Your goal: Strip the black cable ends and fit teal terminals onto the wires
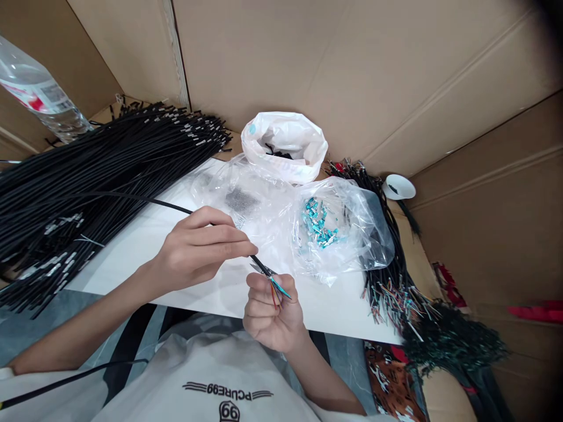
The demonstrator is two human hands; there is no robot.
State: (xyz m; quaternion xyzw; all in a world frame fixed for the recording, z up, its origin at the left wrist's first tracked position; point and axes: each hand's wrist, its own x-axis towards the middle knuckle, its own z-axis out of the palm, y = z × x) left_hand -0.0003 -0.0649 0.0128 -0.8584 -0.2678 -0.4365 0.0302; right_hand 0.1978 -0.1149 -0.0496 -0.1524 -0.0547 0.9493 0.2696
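White desk [336, 308], with a huge heap of black cables [118, 155] sprawled over its left edge. Clear plastic bag [372, 237] sits toward the right edge, white bag [303, 167] by the far edge. The person's left hand [202, 246] and right hand [275, 313] share one black cable [258, 262] just above the near edge: left fingers closed around it, right fingers curled tight at the end, where skinny coloured wires [274, 291] poke out.
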